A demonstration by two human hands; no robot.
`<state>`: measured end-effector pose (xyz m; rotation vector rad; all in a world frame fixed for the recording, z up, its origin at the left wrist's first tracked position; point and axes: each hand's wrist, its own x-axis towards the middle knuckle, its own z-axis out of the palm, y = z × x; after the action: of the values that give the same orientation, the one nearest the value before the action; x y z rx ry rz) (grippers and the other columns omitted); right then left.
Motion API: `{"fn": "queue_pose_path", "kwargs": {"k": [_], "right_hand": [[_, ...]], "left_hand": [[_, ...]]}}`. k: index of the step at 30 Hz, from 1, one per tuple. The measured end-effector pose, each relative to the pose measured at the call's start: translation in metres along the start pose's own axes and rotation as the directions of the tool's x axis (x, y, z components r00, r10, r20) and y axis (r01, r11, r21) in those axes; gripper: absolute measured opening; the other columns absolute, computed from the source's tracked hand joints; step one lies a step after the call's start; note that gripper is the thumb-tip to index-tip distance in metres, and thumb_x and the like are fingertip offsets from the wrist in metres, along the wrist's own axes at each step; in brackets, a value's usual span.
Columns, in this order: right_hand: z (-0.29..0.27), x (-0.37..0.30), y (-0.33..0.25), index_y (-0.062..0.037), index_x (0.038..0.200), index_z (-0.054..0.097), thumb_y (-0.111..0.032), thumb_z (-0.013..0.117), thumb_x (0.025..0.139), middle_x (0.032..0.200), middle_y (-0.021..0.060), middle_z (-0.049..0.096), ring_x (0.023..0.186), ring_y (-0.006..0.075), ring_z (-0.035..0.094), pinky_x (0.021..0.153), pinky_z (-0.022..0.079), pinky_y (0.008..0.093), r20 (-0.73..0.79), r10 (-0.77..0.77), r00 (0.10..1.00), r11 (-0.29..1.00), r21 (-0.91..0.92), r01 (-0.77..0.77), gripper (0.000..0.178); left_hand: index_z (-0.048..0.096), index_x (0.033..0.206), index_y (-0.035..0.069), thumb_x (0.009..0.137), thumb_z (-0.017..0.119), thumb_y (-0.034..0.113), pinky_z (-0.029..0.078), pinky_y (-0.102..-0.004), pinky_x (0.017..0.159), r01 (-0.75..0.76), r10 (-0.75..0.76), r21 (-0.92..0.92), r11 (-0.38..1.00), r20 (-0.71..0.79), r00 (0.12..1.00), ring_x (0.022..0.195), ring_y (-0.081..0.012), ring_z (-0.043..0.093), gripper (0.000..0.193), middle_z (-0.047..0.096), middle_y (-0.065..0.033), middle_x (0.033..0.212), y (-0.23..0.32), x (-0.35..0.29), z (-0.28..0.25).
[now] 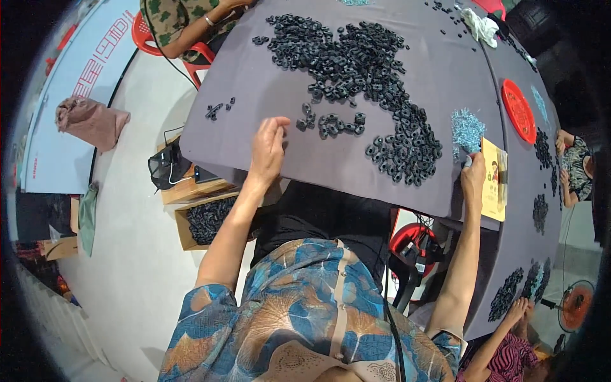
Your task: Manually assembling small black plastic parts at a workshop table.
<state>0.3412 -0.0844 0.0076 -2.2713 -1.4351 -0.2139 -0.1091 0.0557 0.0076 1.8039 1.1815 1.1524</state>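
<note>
My left hand (268, 148) is over the grey tablecloth near the table's front edge, its fingers stretched out and nothing visible in them. Just right of it lie several loose small black plastic parts (341, 124). A large heap of the same black parts (363, 60) spreads behind and curves down to the right. My right hand (472, 173) is at the left edge of a yellow booklet (493, 181), just below a pile of tiny light-blue pieces (466, 129). Its fingers are drawn together, and what they hold is hidden.
A red oval tray (519, 111) sits beyond the table seam. Co-workers' hands (519, 310) work at smaller black piles on the right; another person's arm (202, 27) is at the far left. A carton of black parts (210, 223) and a red stool (414, 245) stand below the table edge.
</note>
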Motion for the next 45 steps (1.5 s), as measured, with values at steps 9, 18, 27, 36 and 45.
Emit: {"fn": "queue_pose_path", "kwargs": {"k": [9, 18, 27, 36, 45], "right_hand": [[-0.009, -0.027, -0.062, 0.0043, 0.096, 0.050, 0.014, 0.043, 0.066, 0.089, 0.0198, 0.055, 0.087, 0.0353, 0.055, 0.082, 0.042, 0.0407, -0.151, 0.069, 0.986, 0.977, 0.212, -0.036, 0.032], [0.001, -0.063, -0.087, -0.0003, 0.101, 0.055, 0.004, 0.046, 0.084, 0.089, 0.0064, 0.056, 0.083, 0.0151, 0.052, 0.075, 0.042, 0.0274, -0.173, 0.246, 0.954, 0.854, 0.505, -0.129, 0.020], [0.024, -0.074, -0.067, -0.0034, 0.100, 0.058, 0.006, 0.044, 0.083, 0.079, -0.0035, 0.050, 0.065, 0.0037, 0.042, 0.056, 0.035, 0.0191, -0.168, 0.295, 0.941, 0.779, 0.612, -0.135, 0.023], [0.018, -0.075, -0.081, -0.0004, 0.103, 0.058, 0.008, 0.044, 0.083, 0.091, 0.0033, 0.058, 0.087, 0.0122, 0.054, 0.079, 0.043, 0.0245, -0.181, 0.237, 0.954, 0.813, 0.574, -0.093, 0.026], [0.020, -0.076, -0.079, 0.0006, 0.105, 0.059, 0.011, 0.044, 0.081, 0.098, 0.0053, 0.061, 0.094, 0.0129, 0.055, 0.086, 0.043, 0.0255, -0.123, 0.237, 0.964, 0.798, 0.590, -0.121, 0.031]], "left_hand": [[0.061, 0.090, 0.011, 0.078, 0.053, 0.003, 0.037, -0.0403, 0.080, -0.274, 0.308, 0.563, 0.780, 0.036, 0.951, 0.095, -0.0278, 0.049, 0.017, 0.055, -0.0057, 0.097, -0.036, 0.010, -0.010], [0.062, 0.089, 0.013, 0.072, 0.060, 0.008, 0.032, -0.0422, 0.088, -0.244, 0.325, 0.600, 0.762, -0.029, 0.945, 0.104, -0.0251, 0.048, 0.018, 0.057, -0.0018, 0.100, -0.028, 0.011, -0.007], [0.063, 0.089, 0.014, 0.069, 0.064, 0.007, 0.034, -0.0388, 0.077, -0.332, 0.377, 0.532, 0.779, 0.025, 0.926, 0.091, -0.0242, 0.048, 0.021, 0.058, -0.0004, 0.093, -0.009, 0.013, 0.018], [0.063, 0.090, 0.013, 0.072, 0.064, 0.005, 0.038, -0.0384, 0.074, -0.390, 0.374, 0.506, 0.769, 0.139, 0.917, 0.088, -0.0259, 0.049, 0.019, 0.058, -0.0011, 0.090, -0.012, 0.016, 0.019], [0.061, 0.096, 0.007, 0.077, 0.061, 0.006, 0.039, -0.0396, 0.075, -0.359, 0.363, 0.490, 0.794, 0.092, 0.927, 0.087, -0.0288, 0.046, 0.019, 0.052, -0.0100, 0.092, -0.004, -0.002, 0.022]]}}
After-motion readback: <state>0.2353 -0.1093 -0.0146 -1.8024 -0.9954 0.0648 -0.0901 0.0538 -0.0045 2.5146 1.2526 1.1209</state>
